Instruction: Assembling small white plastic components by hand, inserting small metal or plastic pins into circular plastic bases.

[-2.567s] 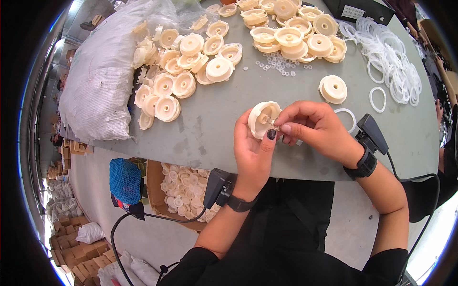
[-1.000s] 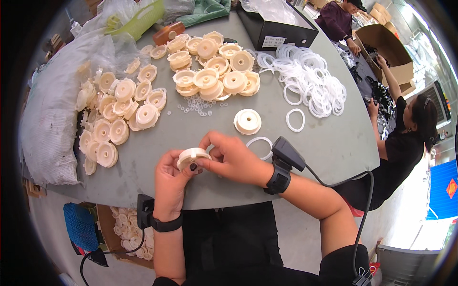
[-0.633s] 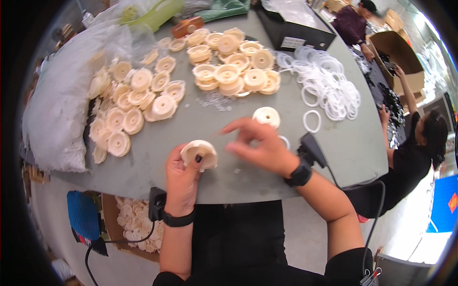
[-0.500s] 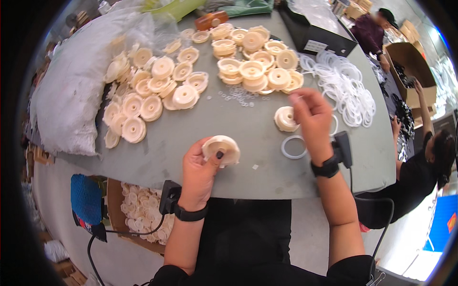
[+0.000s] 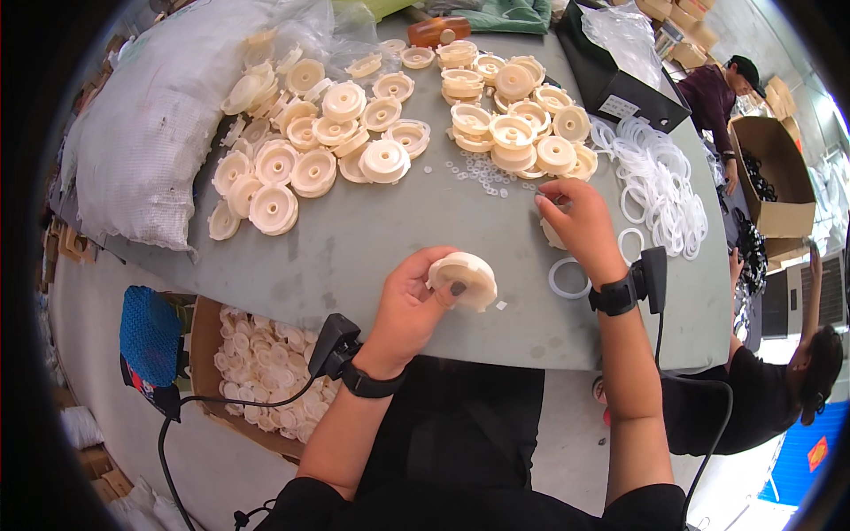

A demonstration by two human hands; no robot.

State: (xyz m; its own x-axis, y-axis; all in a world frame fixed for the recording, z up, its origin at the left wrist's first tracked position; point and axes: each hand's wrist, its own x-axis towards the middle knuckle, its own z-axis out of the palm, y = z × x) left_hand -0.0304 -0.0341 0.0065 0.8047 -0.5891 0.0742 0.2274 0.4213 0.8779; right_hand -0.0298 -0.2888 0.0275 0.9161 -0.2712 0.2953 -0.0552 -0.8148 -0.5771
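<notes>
While gripped above the grey table (image 5: 354, 248), cream plastic disc (image 5: 464, 279) sits in left hand (image 5: 409, 305), thumb and fingers curled round its rim. Right hand (image 5: 580, 226) farther out, fingertips bunched near tiny clear rings (image 5: 482, 173); cannot tell whether pinching one. Partly hidden beneath it: another disc (image 5: 551, 234), beside a white ring (image 5: 567, 279).

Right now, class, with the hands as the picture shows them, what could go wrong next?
The left hand holds a cream disc near the table edge; a slip could drop it to the floor. The right hand reaches toward the tiny clear rings, which could easily scatter. The white ring beside the wrist might get swept off.
</notes>
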